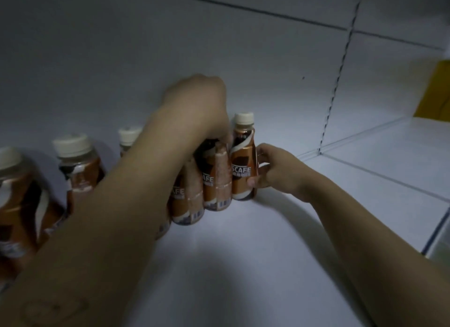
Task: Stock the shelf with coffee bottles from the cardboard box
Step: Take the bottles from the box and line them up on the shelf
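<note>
Brown coffee bottles with cream caps stand in a row on the white shelf (pixel 243 253). My right hand (pixel 275 168) grips the rightmost bottle (pixel 243 163) from its right side, upright on the shelf. My left hand (pixel 199 107) reaches over from the left and rests on top of the bottle beside it (pixel 215 180), covering its cap. Another bottle (pixel 186 204) stands just left of that, partly behind my forearm. The cardboard box is out of view.
More bottles stand at the left: one (pixel 78 165), one at the edge (pixel 17 200), and a cap (pixel 127 135) behind my arm. The shelf's back wall has a slotted upright (pixel 333 92). A yellow object (pixel 435 90) sits far right.
</note>
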### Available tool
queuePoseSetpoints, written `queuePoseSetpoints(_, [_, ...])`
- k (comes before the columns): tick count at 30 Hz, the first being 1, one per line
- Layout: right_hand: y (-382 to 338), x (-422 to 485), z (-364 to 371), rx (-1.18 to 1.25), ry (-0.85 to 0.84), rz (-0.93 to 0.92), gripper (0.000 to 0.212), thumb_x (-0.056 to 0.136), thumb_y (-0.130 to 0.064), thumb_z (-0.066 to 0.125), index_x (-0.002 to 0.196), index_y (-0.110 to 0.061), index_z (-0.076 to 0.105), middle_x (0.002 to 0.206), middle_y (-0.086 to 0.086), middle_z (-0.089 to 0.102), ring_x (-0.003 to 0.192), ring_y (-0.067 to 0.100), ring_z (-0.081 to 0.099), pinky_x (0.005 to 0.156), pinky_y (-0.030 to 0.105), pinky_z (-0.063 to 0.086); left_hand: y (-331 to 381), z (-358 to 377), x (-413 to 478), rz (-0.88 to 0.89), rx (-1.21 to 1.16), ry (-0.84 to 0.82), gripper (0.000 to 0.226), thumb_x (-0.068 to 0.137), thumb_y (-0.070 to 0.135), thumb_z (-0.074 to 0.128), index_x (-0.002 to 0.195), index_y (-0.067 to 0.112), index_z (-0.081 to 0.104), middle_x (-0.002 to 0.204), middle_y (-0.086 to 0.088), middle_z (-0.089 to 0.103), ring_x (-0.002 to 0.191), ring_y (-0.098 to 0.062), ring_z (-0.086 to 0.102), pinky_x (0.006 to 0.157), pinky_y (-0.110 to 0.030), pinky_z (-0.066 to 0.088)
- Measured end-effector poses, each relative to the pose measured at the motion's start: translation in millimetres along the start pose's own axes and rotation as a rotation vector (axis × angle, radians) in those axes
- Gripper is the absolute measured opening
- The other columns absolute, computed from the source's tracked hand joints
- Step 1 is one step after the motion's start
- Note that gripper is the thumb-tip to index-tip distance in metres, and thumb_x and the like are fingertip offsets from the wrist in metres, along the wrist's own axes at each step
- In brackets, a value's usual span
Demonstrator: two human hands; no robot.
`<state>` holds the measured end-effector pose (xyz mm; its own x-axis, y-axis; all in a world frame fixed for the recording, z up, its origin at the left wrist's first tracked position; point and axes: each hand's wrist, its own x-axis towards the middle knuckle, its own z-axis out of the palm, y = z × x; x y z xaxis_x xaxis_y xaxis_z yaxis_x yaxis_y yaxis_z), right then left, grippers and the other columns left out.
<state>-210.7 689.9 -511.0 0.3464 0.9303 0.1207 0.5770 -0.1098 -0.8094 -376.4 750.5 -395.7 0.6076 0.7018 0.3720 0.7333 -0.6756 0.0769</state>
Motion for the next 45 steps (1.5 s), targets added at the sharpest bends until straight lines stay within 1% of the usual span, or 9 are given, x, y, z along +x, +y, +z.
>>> queuePoseSetpoints(4, [9.2, -1.4, 4.9, 0.056, 0.043, -0.015, 0.049, 0.073, 0.003, 0.076, 0.116, -0.013, 0.058, 0.106, 0.010, 0.069, 0.098, 0.027, 0.068, 0.087, 0.047, 0.057, 1.3, -0.1, -0.4, -0.001, 0.028, 0.018, 0.041, 0.074, 0.027, 0.080, 0.063, 0.012, 0.043, 0.064, -0.004, 0.044, 0.055, -0.020, 0.043, 0.051, -0.030, 0.034])
queuePoseSetpoints(7, [14.0, -8.5, 11.7, 0.065, 0.087, -0.021, 0.045, 0.078, -0.004, 0.075, 0.119, -0.014, 0.059, 0.106, 0.008, 0.071, 0.096, 0.023, 0.069, 0.091, 0.043, 0.056, 4.0, 1.9, -0.8, 0.007, 0.059, 0.058, 0.037, 0.076, 0.025, 0.078, 0.069, 0.013, 0.044, 0.066, -0.003, 0.042, 0.067, -0.025, 0.048, 0.058, -0.031, 0.036])
queuePoseSetpoints(11, [7.0, -10.0, 17.7, -0.094, 0.129, -0.045, 0.043, 0.081, -0.014, 0.073, 0.121, -0.016, 0.058, 0.113, 0.004, 0.068, 0.100, 0.021, 0.066, 0.095, 0.040, 0.053, 10.2, 1.0, -9.4, -0.011, 0.131, 0.087, 0.034, 0.079, 0.021, 0.072, 0.065, 0.014, 0.042, 0.066, -0.004, 0.040, 0.072, -0.026, 0.048, 0.061, -0.031, 0.038])
queuePoseSetpoints(13, [0.9, -17.5, 17.2, -0.198, 0.120, -0.040, 0.047, 0.085, -0.022, 0.070, 0.128, -0.018, 0.053, 0.122, 0.004, 0.066, 0.107, 0.021, 0.063, 0.095, 0.031, 0.047, 17.4, -2.5, -17.5, 0.018, 0.206, 0.126, 0.015, 0.079, 0.019, 0.069, 0.080, 0.008, 0.058, 0.078, -0.008, 0.049, 0.080, -0.029, 0.052, 0.064, -0.032, 0.038])
queuePoseSetpoints(18, [-9.4, -52.9, 0.5, -0.128, 0.166, 0.016, 0.095, 0.075, -0.039, 0.079, 0.151, -0.020, 0.025, 0.147, 0.005, 0.045, 0.131, 0.023, 0.047, 0.102, 0.032, 0.040, 42.7, 3.7, -30.2, 0.198, 0.331, 0.227, 0.043, 0.080, 0.034, 0.065, 0.117, 0.013, 0.060, 0.116, -0.012, 0.057, 0.110, -0.030, 0.050, 0.089, -0.040, 0.038])
queuePoseSetpoints(24, [-0.9, -123.2, -74.1, -0.356, 0.447, -0.003, 0.096, 0.075, -0.044, 0.077, 0.152, -0.024, 0.023, 0.155, 0.000, 0.033, 0.140, 0.019, 0.035, 0.110, 0.032, 0.031, 111.4, 15.8, -40.8, 0.491, 0.199, 0.192, 0.060, 0.080, 0.052, 0.065, 0.128, 0.019, 0.054, 0.129, -0.005, 0.056, 0.123, -0.024, 0.045, 0.105, -0.037, 0.028])
queuePoseSetpoints(36, [149.0, -345.9, -152.4, -0.402, 0.728, 0.704, 0.098, 0.074, -0.045, 0.078, 0.151, -0.015, 0.026, 0.153, 0.006, 0.037, 0.136, 0.026, 0.040, 0.105, 0.036, 0.038, 351.0, 119.0, -109.5, 1.078, 0.029, -0.106, 0.067, 0.076, 0.060, 0.065, 0.126, 0.017, 0.054, 0.125, -0.010, 0.058, 0.117, -0.030, 0.052, 0.094, -0.039, 0.041])
queuePoseSetpoints(39, [181.3, -399.0, -155.8, -0.389, 0.778, 0.838, 0.086, 0.074, -0.042, 0.079, 0.145, -0.019, 0.036, 0.144, 0.005, 0.048, 0.125, 0.024, 0.051, 0.095, 0.035, 0.045, 397.6, 159.5, -135.0, 1.131, 0.008, -0.264, 0.069, 0.072, 0.062, 0.066, 0.127, 0.021, 0.057, 0.128, -0.008, 0.060, 0.118, -0.029, 0.055, 0.095, -0.039, 0.046])
queuePoseSetpoints(45, [256.4, -476.9, -149.0, -0.249, 0.764, 1.134, 0.093, 0.072, -0.048, 0.077, 0.148, -0.022, 0.031, 0.149, 0.006, 0.042, 0.131, 0.027, 0.046, 0.103, 0.042, 0.046, 462.3, 234.2, -179.1, 1.145, -0.047, -0.558, 0.070, 0.077, 0.060, 0.065, 0.131, 0.017, 0.054, 0.130, -0.007, 0.059, 0.116, -0.029, 0.057, 0.092, -0.039, 0.050])
